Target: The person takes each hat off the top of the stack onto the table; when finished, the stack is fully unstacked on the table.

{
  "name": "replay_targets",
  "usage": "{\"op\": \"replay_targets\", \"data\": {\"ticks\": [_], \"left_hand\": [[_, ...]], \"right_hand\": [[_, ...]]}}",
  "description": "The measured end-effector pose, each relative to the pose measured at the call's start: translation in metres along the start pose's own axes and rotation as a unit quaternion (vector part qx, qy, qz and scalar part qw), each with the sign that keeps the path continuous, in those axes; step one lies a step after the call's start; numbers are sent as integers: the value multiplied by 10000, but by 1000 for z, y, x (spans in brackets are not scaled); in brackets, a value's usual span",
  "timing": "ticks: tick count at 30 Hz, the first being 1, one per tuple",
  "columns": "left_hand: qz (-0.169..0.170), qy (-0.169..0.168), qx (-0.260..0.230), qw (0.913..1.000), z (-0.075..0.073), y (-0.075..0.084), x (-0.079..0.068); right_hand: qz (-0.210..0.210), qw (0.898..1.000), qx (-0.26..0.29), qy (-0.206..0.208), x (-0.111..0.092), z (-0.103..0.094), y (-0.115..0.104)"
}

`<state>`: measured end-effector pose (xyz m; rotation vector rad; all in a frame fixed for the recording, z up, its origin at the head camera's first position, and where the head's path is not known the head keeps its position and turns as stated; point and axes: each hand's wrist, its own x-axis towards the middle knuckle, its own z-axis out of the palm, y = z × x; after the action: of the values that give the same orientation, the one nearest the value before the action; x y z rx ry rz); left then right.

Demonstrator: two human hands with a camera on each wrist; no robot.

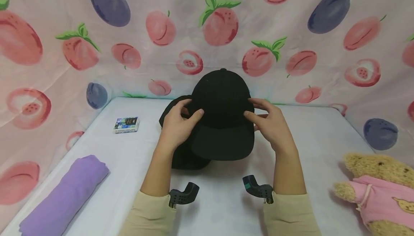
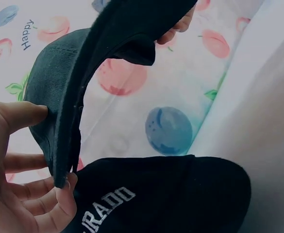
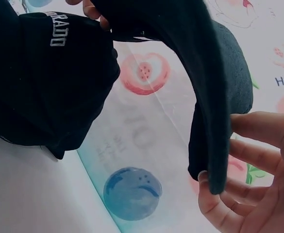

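Both hands hold up a plain black cap (image 1: 223, 99), its brim toward me and tilted down. The left hand (image 1: 179, 122) pinches its left side, thumb in front and fingers behind, as the left wrist view also shows. On the opposite side the right hand (image 1: 266, 122) grips the edge with the thumb and curled fingers. Behind and to the left, a second black cap (image 1: 191, 158) rests on the white surface, partly covered by the held cap and the left hand. White letters mark this second cap (image 3: 30, 82) in the right wrist view.
A small patterned box (image 1: 126, 125) lies at the back left of the white table (image 1: 223, 193). Nearer on the left is a rolled purple cloth (image 1: 66, 196). A teddy bear in a pink top (image 1: 385, 196) lies at the right. Fruit-printed fabric (image 1: 223, 54) hangs behind.
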<state>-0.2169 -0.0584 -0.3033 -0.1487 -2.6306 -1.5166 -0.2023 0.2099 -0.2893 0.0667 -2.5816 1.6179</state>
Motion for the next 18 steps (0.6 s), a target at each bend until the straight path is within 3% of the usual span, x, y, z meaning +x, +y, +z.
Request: {"op": "replay_targets", "data": {"ticks": [18], "left_hand": [[186, -47, 16, 9998, 14, 5, 2]], "right_hand": [[51, 9990, -450, 12, -2, -9, 2]]}}
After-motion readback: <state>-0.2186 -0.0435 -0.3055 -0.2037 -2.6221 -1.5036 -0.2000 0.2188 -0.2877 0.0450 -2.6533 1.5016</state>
